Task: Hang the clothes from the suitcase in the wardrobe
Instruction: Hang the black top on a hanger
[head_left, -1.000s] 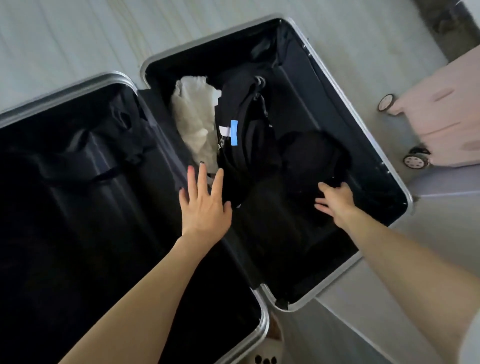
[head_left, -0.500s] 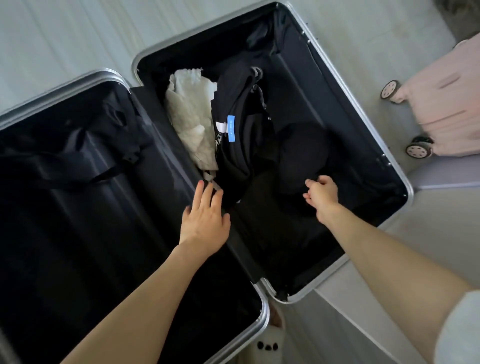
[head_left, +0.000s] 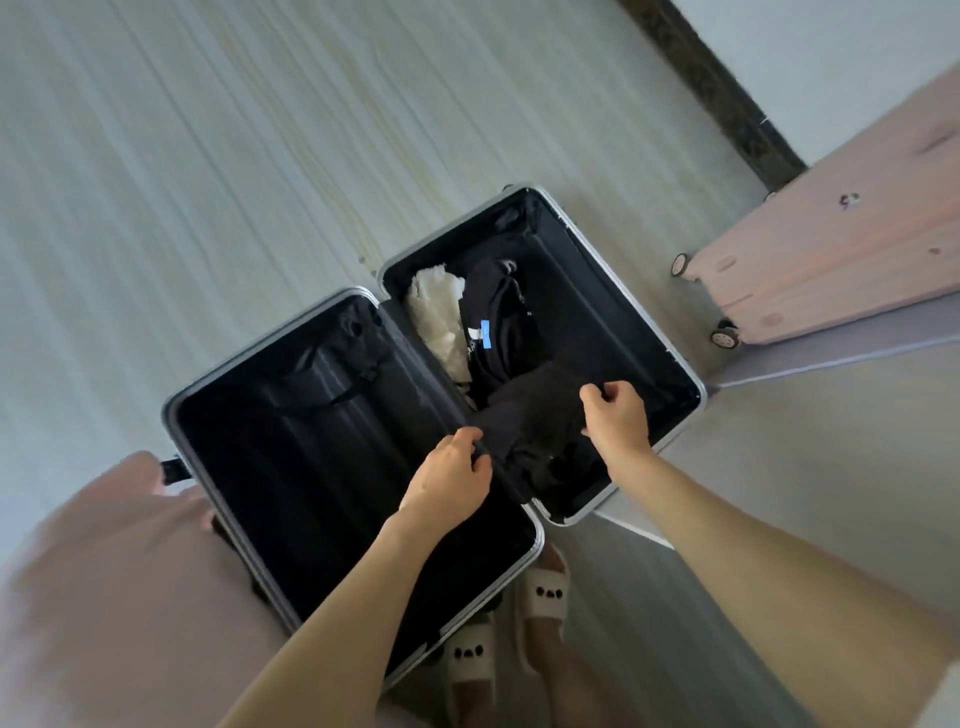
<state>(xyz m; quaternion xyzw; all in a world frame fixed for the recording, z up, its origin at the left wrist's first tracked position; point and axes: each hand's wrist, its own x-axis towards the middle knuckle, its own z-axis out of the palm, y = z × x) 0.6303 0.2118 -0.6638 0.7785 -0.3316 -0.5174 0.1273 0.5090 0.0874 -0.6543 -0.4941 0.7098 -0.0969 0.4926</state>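
An open black suitcase (head_left: 647, 304) with a silver rim lies flat on the floor. Its right half holds a white garment (head_left: 437, 317), a black garment with a blue tag (head_left: 501, 325) and a dark garment (head_left: 535, 415) lifted at the near end. My left hand (head_left: 453, 480) pinches the dark garment's left edge. My right hand (head_left: 615, 415) grips its right edge, fingers curled round the cloth. The garment stretches between both hands, just above the case. The left half of the suitcase shows only its black lining and straps.
A pink suitcase (head_left: 831, 234) on wheels stands at the right, by the wall. A pink blurred shape (head_left: 119, 587) fills the lower left. My feet in white slippers (head_left: 543, 590) stand at the suitcase's near edge. Pale wood floor lies beyond.
The camera has risen and pulled back from the case. Both hands have closed on the dark garment and raised it; before, the left hand was open and flat.
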